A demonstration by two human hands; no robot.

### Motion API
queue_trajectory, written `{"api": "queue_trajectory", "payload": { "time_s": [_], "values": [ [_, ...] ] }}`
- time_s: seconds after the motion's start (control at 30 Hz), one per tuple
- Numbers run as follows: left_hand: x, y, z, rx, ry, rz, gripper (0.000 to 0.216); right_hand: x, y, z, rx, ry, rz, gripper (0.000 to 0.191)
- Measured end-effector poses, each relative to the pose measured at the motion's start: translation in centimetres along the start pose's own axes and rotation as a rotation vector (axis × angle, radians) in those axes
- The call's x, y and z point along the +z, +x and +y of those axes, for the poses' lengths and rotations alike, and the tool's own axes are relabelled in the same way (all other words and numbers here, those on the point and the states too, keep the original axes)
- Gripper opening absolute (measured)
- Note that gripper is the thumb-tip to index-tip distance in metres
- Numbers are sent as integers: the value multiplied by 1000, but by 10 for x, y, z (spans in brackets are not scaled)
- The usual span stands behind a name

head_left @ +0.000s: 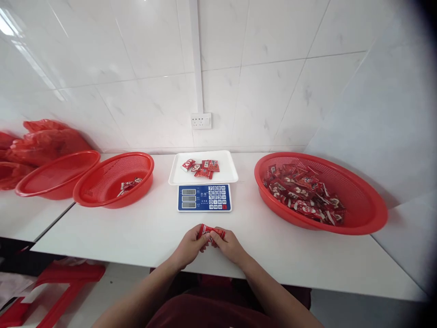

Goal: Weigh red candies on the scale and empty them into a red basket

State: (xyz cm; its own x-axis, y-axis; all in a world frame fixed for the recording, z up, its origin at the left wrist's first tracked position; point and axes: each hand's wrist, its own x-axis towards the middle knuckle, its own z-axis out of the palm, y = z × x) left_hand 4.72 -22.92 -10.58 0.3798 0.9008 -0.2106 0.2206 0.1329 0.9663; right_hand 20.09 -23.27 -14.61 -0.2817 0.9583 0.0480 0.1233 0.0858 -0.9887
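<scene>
Both my hands meet at the near edge of the white table (pixel 143 232) and pinch a small red candy packet (pixel 211 232) between them. My left hand (pixel 190 247) grips its left end, my right hand (pixel 229 246) its right end. Straight ahead stands a blue-fronted scale (pixel 204 197) with a white weighing tray (pixel 177 175) holding several red packets (pixel 201 167). A large red basket (pixel 362 214) at the right is full of the same red packets (pixel 303 193).
A red basket (pixel 102 182) left of the scale holds a few packets (pixel 129 184). Beside it sits an empty red basin (pixel 51 175), with red plastic bags (pixel 44 141) behind. A wall socket (pixel 201 120) is on the tiled wall. A red stool (pixel 64 278) stands below left.
</scene>
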Motion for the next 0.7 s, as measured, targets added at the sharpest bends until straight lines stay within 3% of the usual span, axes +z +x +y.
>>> {"api": "queue_trajectory", "payload": {
  "time_s": [0.27, 0.7],
  "values": [
    [-3, 4, 9, 57, 29, -44, 30, -2, 1, 0, -11, 101, 12, 38],
    [-10, 35, 21, 59, 7, -227, 33, -10, 10, 3, 86, 266, 52, 44]
  ]
}}
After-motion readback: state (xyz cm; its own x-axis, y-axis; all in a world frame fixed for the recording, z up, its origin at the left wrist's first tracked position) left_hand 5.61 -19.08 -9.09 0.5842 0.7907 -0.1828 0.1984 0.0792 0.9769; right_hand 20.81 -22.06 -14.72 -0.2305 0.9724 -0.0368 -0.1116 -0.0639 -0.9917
